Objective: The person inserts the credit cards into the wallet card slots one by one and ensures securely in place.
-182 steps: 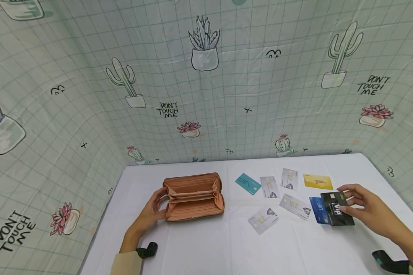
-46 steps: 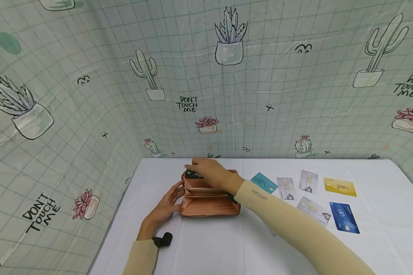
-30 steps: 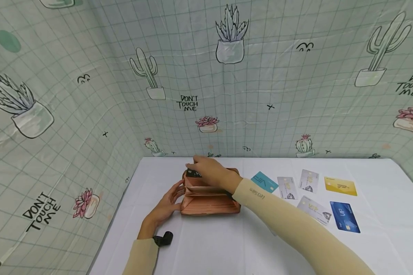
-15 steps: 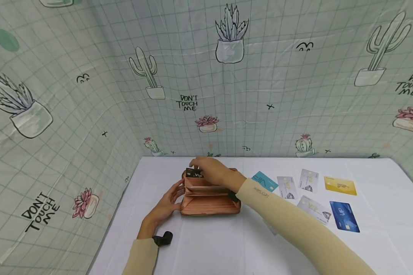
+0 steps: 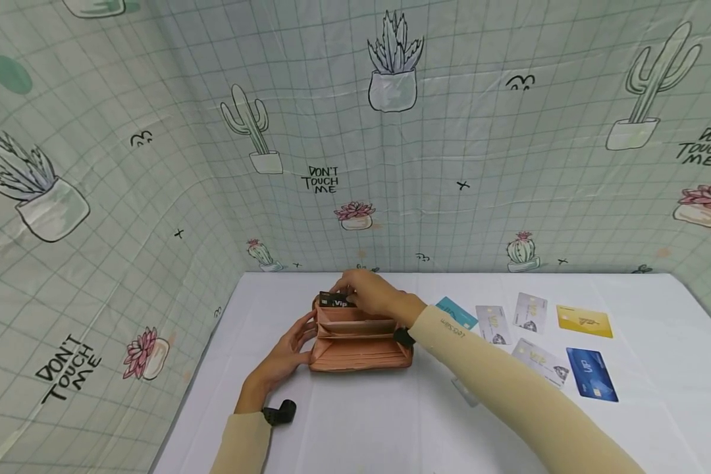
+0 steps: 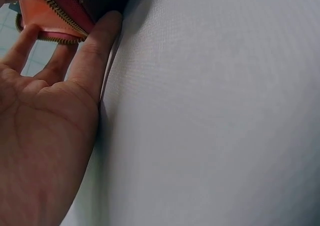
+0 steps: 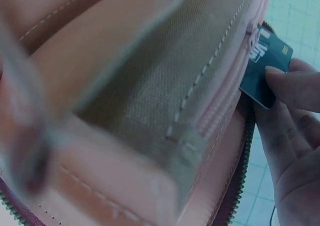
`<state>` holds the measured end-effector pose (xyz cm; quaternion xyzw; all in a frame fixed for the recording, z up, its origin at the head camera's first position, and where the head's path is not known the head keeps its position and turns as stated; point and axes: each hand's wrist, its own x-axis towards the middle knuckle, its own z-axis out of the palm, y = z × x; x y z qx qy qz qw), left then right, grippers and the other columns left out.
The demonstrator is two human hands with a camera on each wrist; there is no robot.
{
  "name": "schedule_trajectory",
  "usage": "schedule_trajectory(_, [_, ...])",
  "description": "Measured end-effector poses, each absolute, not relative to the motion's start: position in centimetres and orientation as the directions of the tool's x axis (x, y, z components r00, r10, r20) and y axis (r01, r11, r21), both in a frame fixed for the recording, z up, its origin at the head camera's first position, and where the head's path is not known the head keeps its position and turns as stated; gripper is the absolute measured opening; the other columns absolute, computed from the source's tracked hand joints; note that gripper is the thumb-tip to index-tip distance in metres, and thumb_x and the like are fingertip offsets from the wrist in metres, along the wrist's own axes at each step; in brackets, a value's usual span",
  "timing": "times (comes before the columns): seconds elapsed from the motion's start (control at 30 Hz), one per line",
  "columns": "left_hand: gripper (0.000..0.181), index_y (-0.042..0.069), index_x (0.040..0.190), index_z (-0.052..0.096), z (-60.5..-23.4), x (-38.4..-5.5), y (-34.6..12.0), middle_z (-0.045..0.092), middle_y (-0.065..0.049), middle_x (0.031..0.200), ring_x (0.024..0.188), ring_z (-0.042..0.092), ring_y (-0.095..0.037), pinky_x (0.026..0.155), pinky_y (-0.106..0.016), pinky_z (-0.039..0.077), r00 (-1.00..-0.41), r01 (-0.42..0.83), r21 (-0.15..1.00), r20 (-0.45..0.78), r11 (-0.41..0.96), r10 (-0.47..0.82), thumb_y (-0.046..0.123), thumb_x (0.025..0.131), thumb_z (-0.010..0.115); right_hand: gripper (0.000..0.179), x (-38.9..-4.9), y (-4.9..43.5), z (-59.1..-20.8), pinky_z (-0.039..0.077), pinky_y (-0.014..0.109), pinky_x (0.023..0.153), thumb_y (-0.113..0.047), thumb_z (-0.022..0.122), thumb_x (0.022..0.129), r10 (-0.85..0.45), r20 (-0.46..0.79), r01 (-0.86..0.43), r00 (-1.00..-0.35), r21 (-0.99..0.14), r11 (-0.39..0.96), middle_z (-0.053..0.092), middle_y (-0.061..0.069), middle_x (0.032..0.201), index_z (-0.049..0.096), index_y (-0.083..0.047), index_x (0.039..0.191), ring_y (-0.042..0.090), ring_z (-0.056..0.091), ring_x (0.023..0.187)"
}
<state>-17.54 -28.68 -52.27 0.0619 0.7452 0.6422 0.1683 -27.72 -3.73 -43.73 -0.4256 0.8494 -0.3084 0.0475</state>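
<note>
Tan wallet sits unzipped on the white tabletop, head view, compartments facing you. Your left hand has its L edge: thumb by the near corner, fingers farther back, grip narrow round that side. Your right hand pinches the black card at the wallet's far L corner; VIP print shows, R end's under your fingers. R of the wallet: teal card closest, partly behind your R sleeve, then silver cards, yellow card & blue card. One silver one pokes out on the sleeve's near side. Bkgd: gridded cactus-print cloth.

L wrist view: your fingers reach to the wallet's edge, brass-coloured zip next to them; one finger lies along the tabletop.

R wrist view: grip's closed on the card, thumb on its face, fingers behind. It slants, w/ its L part hidden behind a zip pocket; can't tell if it's in a slot. L foreground's blurred.
</note>
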Motion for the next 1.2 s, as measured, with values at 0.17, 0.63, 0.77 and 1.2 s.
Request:
schedule_trajectory(0.17, [0.102, 0.012, 0.17, 0.019, -52.3, -17.5, -28.7, 0.028, -0.022, 0.168, 0.157, 0.027, -0.037, 0.119, -0.045, 0.032, -0.933, -0.126, 0.978, -0.175, 0.169, 0.314, -0.011, 0.083, 0.066, 0.04, -28.0, -3.6, -43.7, 0.059, 0.032, 0.089, 0.019, 0.062, 0.094, -0.772, 0.146, -0.681, -0.618, -0.589, 0.434, 0.073, 0.015, 0.117, 0.076, 0.0, 0.127, 0.028, 0.072, 0.104])
schedule_trajectory(0.63, [0.101, 0.012, 0.17, 0.019, -52.3, -17.3, -28.7, 0.028, -0.022, 0.168, 0.156, 0.027, -0.036, 0.115, -0.039, 0.034, -0.933, -0.136, 0.975, -0.186, 0.177, 0.307, -0.011, 0.083, 0.064, 0.044, -27.5, -3.9, -44.1, 0.05, 0.027, 0.076, 0.008, 0.067, 0.099, -0.827, 0.042, -0.73, -0.561, -0.497, 0.47, 0.066, 0.01, 0.105, 0.07, -0.008, 0.139, 0.015, 0.058, 0.085])
schedule_trajectory(0.77, [0.1, 0.011, 0.17, 0.019, -52.3, -17.4, -28.7, 0.028, -0.022, 0.168, 0.156, 0.027, -0.038, 0.121, -0.048, 0.029, -0.935, -0.126, 0.976, -0.176, 0.175, 0.308, -0.01, 0.084, 0.066, 0.048, -27.1, -4.1, -44.3, 0.045, 0.027, 0.072, 0.005, 0.069, 0.099, -0.823, 0.012, -0.742, -0.569, -0.439, 0.507, 0.062, 0.008, 0.108, 0.067, -0.013, 0.144, 0.012, 0.05, 0.081])
schedule_trajectory(1.2, [0.1, 0.011, 0.17, 0.018, -52.2, -17.5, -28.8, 0.027, -0.023, 0.168, 0.156, 0.027, -0.038, 0.119, -0.044, 0.031, -0.935, -0.111, 0.976, -0.167, 0.189, 0.313, -0.008, 0.086, 0.069, 0.043, -26.0, -3.7, -44.0, 0.056, 0.045, 0.097, -0.016, 0.065, 0.107, -0.828, 0.043, -0.776, -0.558, -0.38, 0.503, 0.073, 0.007, 0.127, 0.062, -0.02, 0.15, 0.025, 0.068, 0.117])
